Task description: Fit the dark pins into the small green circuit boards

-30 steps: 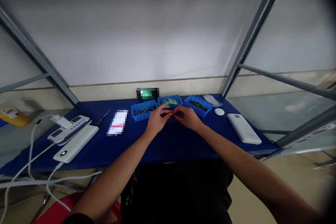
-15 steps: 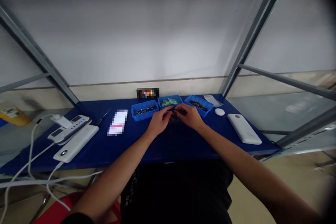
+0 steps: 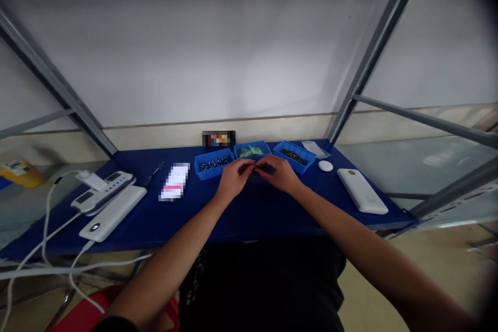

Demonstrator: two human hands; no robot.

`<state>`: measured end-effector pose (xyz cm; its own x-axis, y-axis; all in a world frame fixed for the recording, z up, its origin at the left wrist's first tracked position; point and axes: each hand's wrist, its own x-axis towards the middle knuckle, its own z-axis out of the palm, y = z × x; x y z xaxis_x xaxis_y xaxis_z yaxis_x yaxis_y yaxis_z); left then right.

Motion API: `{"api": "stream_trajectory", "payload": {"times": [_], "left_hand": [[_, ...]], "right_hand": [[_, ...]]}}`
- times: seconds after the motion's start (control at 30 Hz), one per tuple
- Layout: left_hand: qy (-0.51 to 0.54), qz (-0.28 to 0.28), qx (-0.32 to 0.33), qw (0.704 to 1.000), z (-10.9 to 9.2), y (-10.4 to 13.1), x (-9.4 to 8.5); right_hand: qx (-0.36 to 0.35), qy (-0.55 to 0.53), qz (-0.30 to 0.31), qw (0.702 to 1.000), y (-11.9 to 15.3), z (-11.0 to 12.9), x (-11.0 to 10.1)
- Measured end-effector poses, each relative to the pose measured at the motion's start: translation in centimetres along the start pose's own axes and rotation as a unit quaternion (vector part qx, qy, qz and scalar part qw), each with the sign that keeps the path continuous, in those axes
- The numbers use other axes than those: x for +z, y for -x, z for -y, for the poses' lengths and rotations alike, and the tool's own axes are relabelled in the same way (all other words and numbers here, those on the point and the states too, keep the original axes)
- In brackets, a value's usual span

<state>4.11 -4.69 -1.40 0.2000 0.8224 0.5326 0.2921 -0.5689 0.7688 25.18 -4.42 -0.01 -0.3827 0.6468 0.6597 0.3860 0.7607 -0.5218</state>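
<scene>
1. The fingertips of the left hand (image 3: 232,179) and right hand (image 3: 280,174) are brought together above the desk (image 3: 252,218); in the shade there, whether anything is gripped by either cannot be told.
2. Just beyond them, the near side of the middle blue bin (image 3: 251,144) is partly covered; its green contents (image 3: 252,152) are blurred.
3. Small pieces are held in the left bin (image 3: 208,174) and right bin (image 3: 305,152), too tiny to be identified.
4. A red seat (image 3: 83,316) is cut off below.

A white power strip (image 3: 101,193) lies beside a white power bank (image 3: 113,213) at left, cables (image 3: 78,271) trailing.
</scene>
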Motion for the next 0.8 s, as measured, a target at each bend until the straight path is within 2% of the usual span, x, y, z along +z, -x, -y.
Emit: {"api": "stream_trajectory", "payload": {"times": [0.27,0.43,0.6,0.8], "left_hand": [[0.023,-0.023,-0.031,0.999,0.42,0.01,0.21],[0.012,-0.012,-0.010,1.000,0.64,-0.06,0.15],[-0.001,0.001,-0.026,1.000,0.80,-0.11,0.10],[0.026,-0.003,-0.031,0.999,0.51,-0.11,0.17]], "right_hand": [[0.008,0.019,-0.014,1.000,0.02,-0.13,-0.16],[0.003,0.031,-0.037,0.999,-0.09,0.12,-0.28],[0.004,0.036,-0.053,0.998,-0.15,0.31,-0.26],[0.000,0.033,-0.027,0.999,-0.05,-0.32,-0.01]]}}
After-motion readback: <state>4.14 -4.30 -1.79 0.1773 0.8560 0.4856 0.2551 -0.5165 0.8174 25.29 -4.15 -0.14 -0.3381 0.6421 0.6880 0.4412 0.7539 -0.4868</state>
